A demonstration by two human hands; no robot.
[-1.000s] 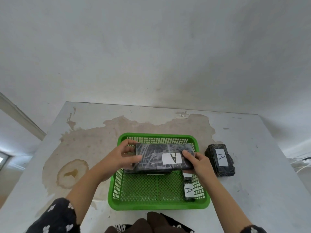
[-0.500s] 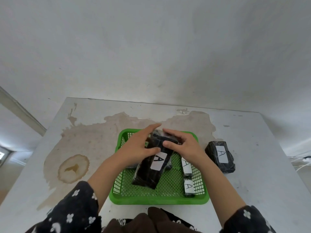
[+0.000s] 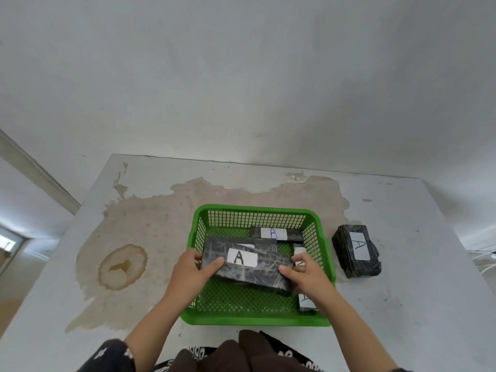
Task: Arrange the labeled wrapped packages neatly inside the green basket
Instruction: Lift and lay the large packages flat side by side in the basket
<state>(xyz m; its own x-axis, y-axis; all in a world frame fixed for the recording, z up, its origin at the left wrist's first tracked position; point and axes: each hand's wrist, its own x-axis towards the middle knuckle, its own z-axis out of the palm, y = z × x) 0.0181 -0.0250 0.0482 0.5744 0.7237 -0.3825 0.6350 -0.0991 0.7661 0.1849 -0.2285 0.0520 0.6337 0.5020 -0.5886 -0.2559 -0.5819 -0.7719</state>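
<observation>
The table (image 3: 402,264), pale and marked by a broad brown stain (image 3: 150,224), is set against a plain wall, and the green basket (image 3: 255,319) is placed near its front edge, presumably so that both arms reach it without stretching. The flat wrapped package (image 3: 249,267) is held lengthwise across the middle of the basket, label up and slightly tilted, which suggests it is being lowered to lie flat over the floor of the basket.

It is gripped at both ends. The left hand (image 3: 192,275) is closed on the left end, thumb on top and fingers tucked beneath; the right hand (image 3: 303,275) is closed on the right end in the same way (a two-handed hold suits a long, thin parcel that could sag or twist).

Another flat package (image 3: 265,242) is partly covered beneath the held one, with only its far edge and a sliver of label shown. A narrow package (image 3: 276,234) is laid along the far wall of the basket, label readable as A. The block-shaped package (image 3: 355,251) is left outside, on the table just beside the right wall, so the task is judged unfinished.

Along the right wall, small labelled pieces (image 3: 306,302) are largely hidden behind the right hand; their number and shape cannot be made out. Whether the held package touches anything below it cannot be told either.
</observation>
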